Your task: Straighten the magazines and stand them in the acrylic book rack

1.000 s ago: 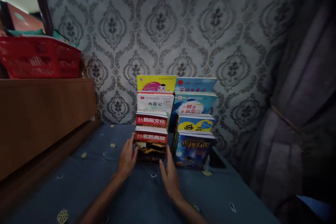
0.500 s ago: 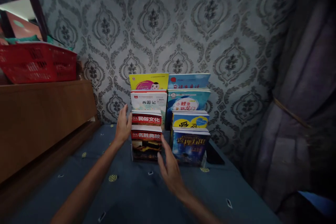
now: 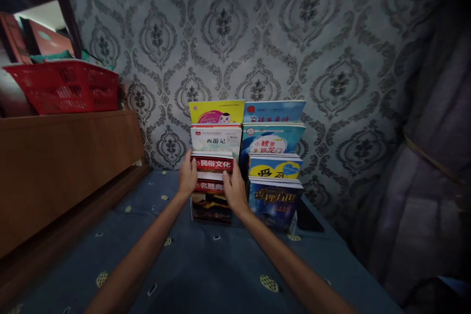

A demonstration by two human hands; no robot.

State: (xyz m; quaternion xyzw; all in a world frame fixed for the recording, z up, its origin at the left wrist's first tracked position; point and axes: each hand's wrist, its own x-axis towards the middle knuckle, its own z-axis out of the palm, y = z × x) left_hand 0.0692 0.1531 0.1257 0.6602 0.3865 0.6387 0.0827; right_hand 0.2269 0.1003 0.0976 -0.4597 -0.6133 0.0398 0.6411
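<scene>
The red-banded book [image 3: 212, 163], second from the front in the left row, is gripped at both sides by the left hand [image 3: 187, 179] and right hand [image 3: 234, 188], fingers closed on it, so the neighbouring books [image 3: 216, 138] behind could be toppled by an uneven pull.

Red-banner book [image 3: 213, 163] upright, second in left tiered row, gripped both sides above front book [image 3: 210, 201].

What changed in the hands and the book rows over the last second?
Both hands moved up from the front book in the left row to the second one. The left hand and right hand now clasp the red-banded book with white characters by its two sides. The tiered books, red plastic basket and blue bedspread show no shift.
</scene>
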